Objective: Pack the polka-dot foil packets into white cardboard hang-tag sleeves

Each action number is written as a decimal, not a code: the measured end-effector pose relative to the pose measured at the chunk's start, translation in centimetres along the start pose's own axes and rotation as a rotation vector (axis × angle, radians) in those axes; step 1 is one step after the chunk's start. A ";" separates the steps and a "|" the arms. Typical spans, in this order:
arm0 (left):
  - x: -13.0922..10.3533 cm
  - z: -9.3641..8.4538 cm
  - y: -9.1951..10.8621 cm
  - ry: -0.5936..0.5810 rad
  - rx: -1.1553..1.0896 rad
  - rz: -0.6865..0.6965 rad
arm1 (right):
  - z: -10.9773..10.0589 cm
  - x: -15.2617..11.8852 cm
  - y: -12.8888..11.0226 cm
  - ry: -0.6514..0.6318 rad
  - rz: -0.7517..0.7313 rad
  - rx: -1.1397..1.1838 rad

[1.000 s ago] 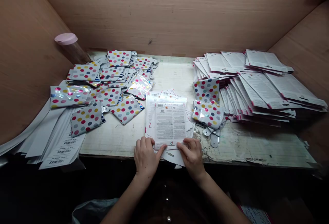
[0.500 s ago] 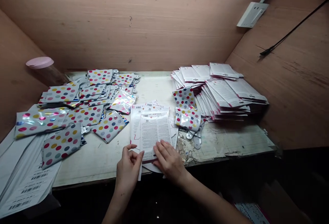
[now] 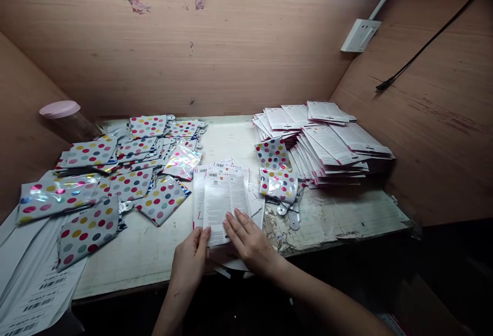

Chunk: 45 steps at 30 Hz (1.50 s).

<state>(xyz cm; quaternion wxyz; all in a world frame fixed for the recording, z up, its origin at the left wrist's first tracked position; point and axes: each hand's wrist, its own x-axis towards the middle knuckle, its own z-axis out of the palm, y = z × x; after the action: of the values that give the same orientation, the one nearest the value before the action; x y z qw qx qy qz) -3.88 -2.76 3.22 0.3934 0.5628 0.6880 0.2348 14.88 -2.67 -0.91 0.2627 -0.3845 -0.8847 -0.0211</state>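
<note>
A flat white printed card packet (image 3: 224, 202), covered in small text, lies in front of me near the table's front edge. Its lower left corner is pinched between the thumb and fingers of my left hand (image 3: 190, 255). My right hand (image 3: 248, 238) rests on its lower right part with the fingers stretched out flat. Under and behind it are similar packets (image 3: 199, 184) and loose printed sheets (image 3: 256, 198). Just right of these lie a polka-dot pouch (image 3: 279, 184) and flat silver tool ends (image 3: 295, 218).
Many polka-dot pouches (image 3: 90, 152) are heaped on the left, beside a pink-lidded jar (image 3: 59, 110). Barcode label sheets (image 3: 38, 290) lie front left. A tall stack of printed packets (image 3: 339, 143) stands at right. Wooden panels (image 3: 231, 58) enclose the table; a black cable (image 3: 423, 48) hangs right.
My left hand has closed its thumb onto the packet's lower left corner. The right hand stays flat on the packet. The view has tilted slightly up.
</note>
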 end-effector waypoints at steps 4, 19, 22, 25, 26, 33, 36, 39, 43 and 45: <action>0.5 0.0 0.7 0.221 0.005 0.080 | -3.8 0.4 2.9 0.226 0.014 0.225; 2.8 1.8 0.0 0.499 0.620 0.015 | -16.3 -4.3 22.7 0.214 0.635 -0.558; 2.6 1.3 0.2 0.543 0.480 0.024 | -13.1 -2.5 14.5 0.388 0.662 -0.185; 2.0 0.9 0.3 0.538 0.167 0.050 | -8.3 -1.1 4.3 0.092 0.807 0.952; 1.7 0.8 0.4 0.531 0.012 0.069 | -6.7 -0.7 1.4 -0.075 0.891 1.325; -1.9 3.2 -0.2 0.308 -0.525 0.101 | -2.7 2.5 -5.3 0.409 1.268 2.227; -3.8 4.9 -1.2 0.279 -0.387 0.117 | -3.8 2.9 -5.3 0.447 1.242 2.254; -5.0 5.7 -1.6 0.447 -0.470 0.087 | -5.3 2.2 -5.8 0.410 1.219 2.171; -5.0 5.4 -1.0 0.549 -0.591 0.089 | -6.2 1.4 -6.3 0.328 1.205 2.224; -4.8 5.3 -0.8 0.495 -0.547 0.101 | -5.9 1.4 -6.3 0.351 1.215 2.255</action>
<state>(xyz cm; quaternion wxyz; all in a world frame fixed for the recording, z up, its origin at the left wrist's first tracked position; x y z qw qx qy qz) 0.17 -8.17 0.87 0.3391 0.3962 0.6456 0.5580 12.39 -7.63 5.87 0.5195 -0.2823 -0.0524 0.8048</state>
